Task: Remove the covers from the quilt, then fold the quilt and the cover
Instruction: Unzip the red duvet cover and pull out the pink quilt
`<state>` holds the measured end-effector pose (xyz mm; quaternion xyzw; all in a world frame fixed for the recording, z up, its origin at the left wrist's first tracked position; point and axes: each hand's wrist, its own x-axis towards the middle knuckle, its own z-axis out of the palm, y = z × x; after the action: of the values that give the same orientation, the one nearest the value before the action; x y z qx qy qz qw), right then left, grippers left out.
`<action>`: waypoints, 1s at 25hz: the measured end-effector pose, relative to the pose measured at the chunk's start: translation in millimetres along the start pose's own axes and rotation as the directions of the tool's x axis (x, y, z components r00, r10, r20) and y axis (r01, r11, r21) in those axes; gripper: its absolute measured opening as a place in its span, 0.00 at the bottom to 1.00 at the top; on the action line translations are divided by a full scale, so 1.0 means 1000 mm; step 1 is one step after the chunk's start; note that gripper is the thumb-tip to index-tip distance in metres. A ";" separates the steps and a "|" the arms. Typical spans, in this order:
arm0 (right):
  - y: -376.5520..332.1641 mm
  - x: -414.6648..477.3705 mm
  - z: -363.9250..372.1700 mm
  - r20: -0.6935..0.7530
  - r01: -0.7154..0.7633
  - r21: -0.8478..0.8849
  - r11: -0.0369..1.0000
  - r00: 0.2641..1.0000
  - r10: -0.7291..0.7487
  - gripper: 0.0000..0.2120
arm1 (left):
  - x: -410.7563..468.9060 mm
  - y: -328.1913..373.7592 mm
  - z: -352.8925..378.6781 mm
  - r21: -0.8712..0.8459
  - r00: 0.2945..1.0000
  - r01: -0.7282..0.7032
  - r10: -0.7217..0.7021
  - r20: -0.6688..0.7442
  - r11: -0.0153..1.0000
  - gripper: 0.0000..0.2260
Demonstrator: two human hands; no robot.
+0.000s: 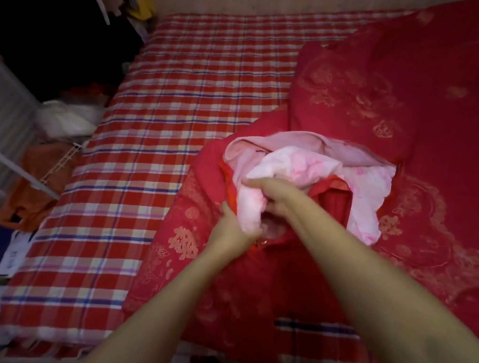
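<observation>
Head view: the quilt [295, 167] is partly drawn out of the red cover [350, 104] at center frame, on the right half of the bed.

Hazards from this state (assessment):
- Most of the quilt appears to be inside the cover. A pull on one corner only is likely to bunch the filling at the opening and jam it.
- The opening looks narrow against the wad of cloth passing through it. Forcing it could strain the hem or a seam.
- The cover lies heaped and folded over itself toward upper right. Its weight could drag on the quilt and turn the cover inside out unevenly.

Hand state:
- Left hand [233, 228]: fingers curled, apparently gripping the cover's rim at the lower edge of the opening.
- Right hand [275, 200]: curled round a fold of the quilt just above the left hand. Motion blur hides the finger detail.

Appearance:
- Quilt: soft, pale pink with darker pink blotches, crumpled, spilling from the opening.
- Cover: deep red with gold floral motifs; its pale lining shows at the opening's upper lip.

Surroundings:
- Red, white and blue plaid sheet [165, 109] under both, bare at center left.
- White bag [65, 120] and orange cloth [35, 183] beside the bed at left.
- Dark clutter at upper left.
</observation>
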<state>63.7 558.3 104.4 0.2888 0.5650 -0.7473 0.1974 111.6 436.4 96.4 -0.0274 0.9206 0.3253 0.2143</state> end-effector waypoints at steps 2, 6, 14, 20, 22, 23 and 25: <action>-0.059 -0.015 0.014 0.051 0.115 0.075 0.991 0.992 -0.119 0.05 | 0.008 0.030 -0.033 -0.257 0.984 -0.100 0.057 -0.168 0.961 0.41; -0.145 -0.026 0.030 0.034 0.246 0.229 0.942 0.965 -0.261 0.15 | 0.033 0.083 -0.093 -0.234 0.935 -0.281 0.211 -0.286 0.931 0.45; -0.203 -0.047 -0.038 -0.203 0.423 0.258 0.868 0.903 -0.380 0.10 | 0.041 0.142 -0.107 0.010 0.954 -0.193 0.190 -0.232 0.981 0.33; -0.165 -0.056 -0.093 -0.297 0.062 -0.803 0.592 0.820 -0.490 0.17 | 0.036 0.131 -0.079 -0.172 0.958 -0.249 0.215 -0.191 0.953 0.16; -0.150 -0.050 -0.090 -0.042 0.241 -0.932 0.270 0.669 -0.742 0.13 | 0.038 0.115 -0.078 -0.300 0.976 -0.178 0.130 -0.172 0.937 0.15; -0.139 -0.046 -0.082 0.175 0.394 -0.913 0.109 0.618 -0.766 0.12 | 0.039 0.107 -0.078 -0.338 0.984 -0.145 0.101 -0.146 0.930 0.14; -0.115 -0.029 -0.064 0.495 0.514 -0.839 -0.178 0.586 -0.642 0.19 | 0.042 0.096 -0.079 -0.382 0.994 -0.099 0.072 -0.085 0.919 0.16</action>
<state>27.1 651.2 194.6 -0.1551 0.9651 -0.2017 -0.0616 25.6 467.7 190.7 -0.0398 0.8457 0.5080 0.1585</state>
